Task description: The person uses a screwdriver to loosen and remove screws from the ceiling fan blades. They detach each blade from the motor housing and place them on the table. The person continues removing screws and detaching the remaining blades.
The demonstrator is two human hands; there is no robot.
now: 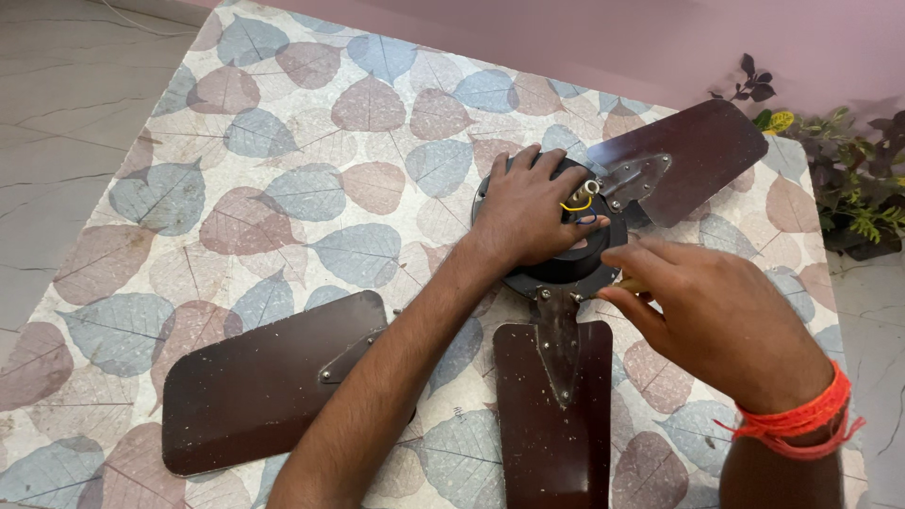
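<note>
The left hand [528, 212] is lying flat, fingers spread, on the dark fan motor [566, 269] amid three brown blades [269, 382]. The right hand [716, 316] is pinching what may be a small tool at the motor's rim, on the leaf-patterned cloth [311, 132]

**Two hands, one flat, one pinched**

The left hand [528, 212] lies palm down with the fingers spread and slightly curled, the thumb pointing to the right. Its bare forearm runs up from the bottom edge, slanting to the right. The right hand [707, 306] comes in from the lower right, back of the hand up, knuckles bent, the thumb and fingertips drawn together in a pinch just below the left thumb. An orange thread band [801, 419] circles the right wrist.
</note>
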